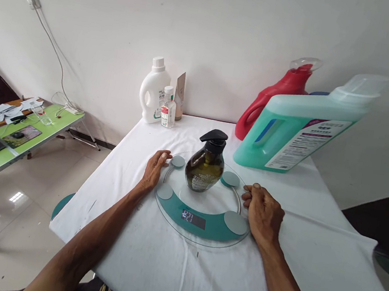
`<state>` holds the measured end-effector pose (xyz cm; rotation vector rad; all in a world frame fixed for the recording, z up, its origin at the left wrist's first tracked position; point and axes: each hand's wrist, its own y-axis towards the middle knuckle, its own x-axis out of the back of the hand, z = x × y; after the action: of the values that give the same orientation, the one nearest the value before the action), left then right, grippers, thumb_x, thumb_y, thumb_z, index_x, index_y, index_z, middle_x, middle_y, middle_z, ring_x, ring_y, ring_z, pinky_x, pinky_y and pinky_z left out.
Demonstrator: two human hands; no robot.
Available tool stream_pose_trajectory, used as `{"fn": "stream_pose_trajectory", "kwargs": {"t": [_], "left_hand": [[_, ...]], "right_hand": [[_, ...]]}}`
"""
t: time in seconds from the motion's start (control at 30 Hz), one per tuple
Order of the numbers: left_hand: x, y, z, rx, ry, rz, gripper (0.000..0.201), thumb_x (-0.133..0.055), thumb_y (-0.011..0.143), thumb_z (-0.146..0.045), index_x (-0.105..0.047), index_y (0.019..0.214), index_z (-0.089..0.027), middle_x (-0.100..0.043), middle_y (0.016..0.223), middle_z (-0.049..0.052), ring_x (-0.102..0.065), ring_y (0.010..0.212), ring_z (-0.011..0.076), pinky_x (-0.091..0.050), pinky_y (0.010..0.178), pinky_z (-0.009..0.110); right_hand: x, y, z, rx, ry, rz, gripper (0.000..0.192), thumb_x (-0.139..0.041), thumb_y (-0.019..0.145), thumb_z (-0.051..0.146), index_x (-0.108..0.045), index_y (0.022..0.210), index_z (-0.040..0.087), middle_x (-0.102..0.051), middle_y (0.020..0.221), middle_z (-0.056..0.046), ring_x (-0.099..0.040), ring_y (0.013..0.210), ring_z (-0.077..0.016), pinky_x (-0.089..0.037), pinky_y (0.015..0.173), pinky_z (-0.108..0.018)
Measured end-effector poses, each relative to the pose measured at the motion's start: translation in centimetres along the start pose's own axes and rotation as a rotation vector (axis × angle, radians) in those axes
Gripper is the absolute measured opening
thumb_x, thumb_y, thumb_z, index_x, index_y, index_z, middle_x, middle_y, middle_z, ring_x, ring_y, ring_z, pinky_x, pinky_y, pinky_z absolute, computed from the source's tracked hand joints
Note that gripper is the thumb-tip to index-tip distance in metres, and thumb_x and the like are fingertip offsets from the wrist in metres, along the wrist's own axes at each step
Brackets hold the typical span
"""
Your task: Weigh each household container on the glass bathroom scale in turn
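Both forearms reach over a white tablecloth (310, 252). Left hand (154, 167) lies flat, fingers loosely spread, touching the left rim of a round glass scale (200, 222). Right hand (262, 214), loosely curled and holding nothing, touches the right rim. Between them, a dark pump bottle (206, 164) stands upright at the scale's centre.

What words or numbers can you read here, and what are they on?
Scale display: lit digits, upside down from here, too blurred to read surely.
Brown pump bottle label: too small.
Green jug label: blurred.
White bottle and small bottle labels: too small.
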<state>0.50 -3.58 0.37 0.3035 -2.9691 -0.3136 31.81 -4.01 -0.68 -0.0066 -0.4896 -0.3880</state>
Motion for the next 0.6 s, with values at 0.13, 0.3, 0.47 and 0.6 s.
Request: {"fn": "stream_pose_trajectory", "kwargs": {"t": [0.13,0.3,0.47,0.6], "left_hand": [[-0.08,-0.04,-0.11,0.007,0.012,-0.001,0.079,-0.054,0.097,-0.09,-0.074,0.124,-0.019,-0.08,0.127,0.019,-0.075,0.126,0.0335,-0.063,0.104,0.047],[-0.09,-0.05,-0.07,0.001,0.018,-0.002,0.078,-0.053,0.098,-0.089,-0.075,0.124,-0.019,-0.08,0.126,0.018,-0.075,0.125,0.0334,-0.064,0.103,0.047],[-0.05,0.01,0.05,-0.01,0.022,0.0,0.077,-0.054,0.099,-0.089,-0.075,0.123,-0.019,-0.081,0.125,0.018,-0.075,0.125,0.0336,-0.064,0.102,0.047],[-0.02,0.03,0.1,-0.008,0.041,0.008,0.079,-0.051,0.099,-0.089,-0.073,0.125,-0.018,-0.08,0.126,0.019,-0.075,0.125,0.0331,-0.064,0.103,0.046]], "right_hand": [[0.17,-0.09,0.17,-0.003,-0.003,0.02,0.067,-0.036,0.091,0.085,-0.069,0.086,0.027,-0.076,0.076,-0.01,-0.069,0.066,-0.0266,-0.054,0.075,-0.042],[0.23,-0.1,0.22,-0.001,0.0,0.032,0.067,-0.036,0.09,0.085,-0.069,0.087,0.027,-0.076,0.077,-0.009,-0.069,0.067,-0.0269,-0.054,0.078,-0.043],[0.19,-0.12,0.38,-0.012,0.004,0.028,0.067,-0.035,0.089,0.085,-0.069,0.086,0.027,-0.076,0.077,-0.01,-0.068,0.067,-0.0269,-0.053,0.081,-0.045],[0.22,-0.2,0.52,-0.014,0.018,0.024,0.064,-0.037,0.088,0.084,-0.067,0.084,0.028,-0.075,0.075,-0.009,-0.068,0.066,-0.0272,-0.052,0.078,-0.044]]}}
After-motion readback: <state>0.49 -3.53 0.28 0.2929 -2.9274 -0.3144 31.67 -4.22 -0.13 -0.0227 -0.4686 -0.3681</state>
